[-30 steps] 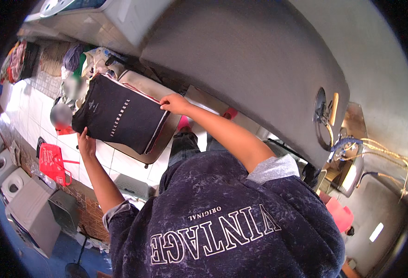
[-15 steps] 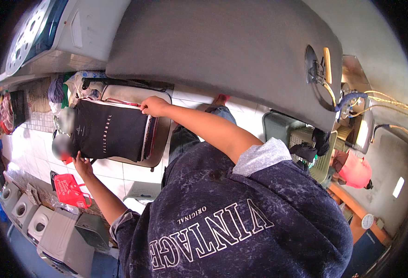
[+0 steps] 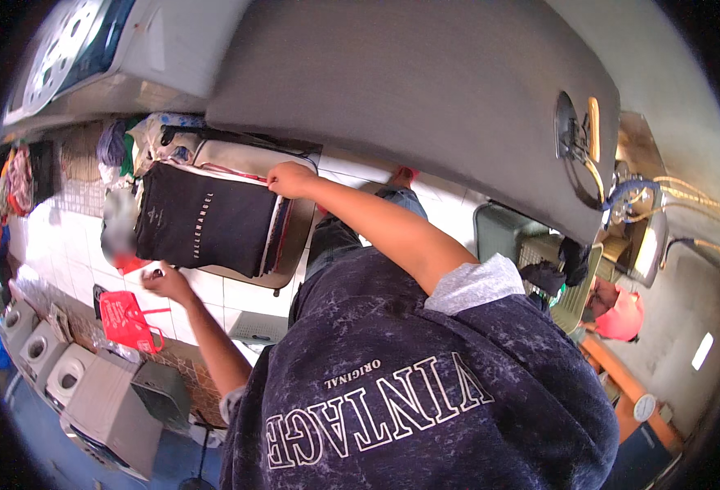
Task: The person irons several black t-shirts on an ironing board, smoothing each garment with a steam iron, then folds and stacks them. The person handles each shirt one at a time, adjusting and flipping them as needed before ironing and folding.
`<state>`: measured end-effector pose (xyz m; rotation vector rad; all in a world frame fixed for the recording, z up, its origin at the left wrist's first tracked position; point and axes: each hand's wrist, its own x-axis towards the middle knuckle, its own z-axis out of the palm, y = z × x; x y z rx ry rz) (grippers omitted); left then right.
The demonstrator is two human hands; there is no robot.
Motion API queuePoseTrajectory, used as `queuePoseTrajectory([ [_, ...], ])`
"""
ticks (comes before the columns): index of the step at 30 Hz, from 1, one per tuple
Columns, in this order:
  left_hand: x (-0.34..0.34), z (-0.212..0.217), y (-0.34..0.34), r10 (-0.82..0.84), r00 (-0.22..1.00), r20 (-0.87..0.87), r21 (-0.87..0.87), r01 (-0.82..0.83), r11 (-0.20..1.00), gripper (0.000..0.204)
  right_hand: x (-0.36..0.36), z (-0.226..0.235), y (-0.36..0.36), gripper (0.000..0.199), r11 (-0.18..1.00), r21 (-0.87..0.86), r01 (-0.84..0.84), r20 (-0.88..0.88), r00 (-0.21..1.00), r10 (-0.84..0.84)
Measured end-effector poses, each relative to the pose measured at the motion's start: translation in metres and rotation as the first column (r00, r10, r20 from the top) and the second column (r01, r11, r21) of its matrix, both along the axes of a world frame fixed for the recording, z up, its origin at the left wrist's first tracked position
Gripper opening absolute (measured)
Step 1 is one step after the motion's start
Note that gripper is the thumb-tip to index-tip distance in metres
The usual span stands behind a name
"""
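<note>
Shirt, black, folded: atop other clothes, on tan pad. Right hand: fingers clamped on shirt's upper-right corner. Left hand: off shirt, near red bag; fingers curled, whether closed cannot be told.

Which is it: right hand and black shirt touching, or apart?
Touching: the head view shows the right hand pinching the black shirt at one corner.

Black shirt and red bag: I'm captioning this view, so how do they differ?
The black shirt lies atop a stack; the red bag lies apart from it. The right hand touches the black shirt's corner; no hand holds the red bag. The black shirt looks larger than the red bag. Both bear pale printing.
</note>
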<state>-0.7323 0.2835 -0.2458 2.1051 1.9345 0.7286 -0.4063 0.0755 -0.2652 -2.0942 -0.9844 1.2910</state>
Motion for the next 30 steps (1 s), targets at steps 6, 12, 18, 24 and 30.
queuePoseTrajectory([
  [6,0.006,-0.013,-0.164,0.529,0.733,0.427,-0.859,0.146,0.491,0.027,0.01,-0.029,-0.015,0.02,0.997,0.038,0.062,-0.128,0.99,-0.057],
  [12,0.005,-0.008,-0.195,0.549,0.683,0.482,-0.827,0.148,0.543,0.023,0.009,-0.024,-0.01,0.027,1.0,0.003,0.029,-0.162,0.986,-0.029],
  [18,0.009,-0.005,-0.203,0.55,0.731,0.404,-0.859,0.096,0.503,0.021,0.008,-0.019,-0.009,0.022,0.999,0.019,0.032,-0.211,0.977,-0.028],
  [24,-0.003,0.0,-0.215,0.6,0.608,0.52,-0.829,0.188,0.527,0.017,0.014,-0.016,-0.008,0.02,0.998,0.038,0.047,-0.292,0.956,-0.034],
  [30,-0.009,0.013,-0.222,0.493,0.716,0.494,-0.803,0.158,0.575,0.016,0.022,0.002,-0.013,0.022,0.995,0.089,-0.046,-0.243,0.968,0.067],
])
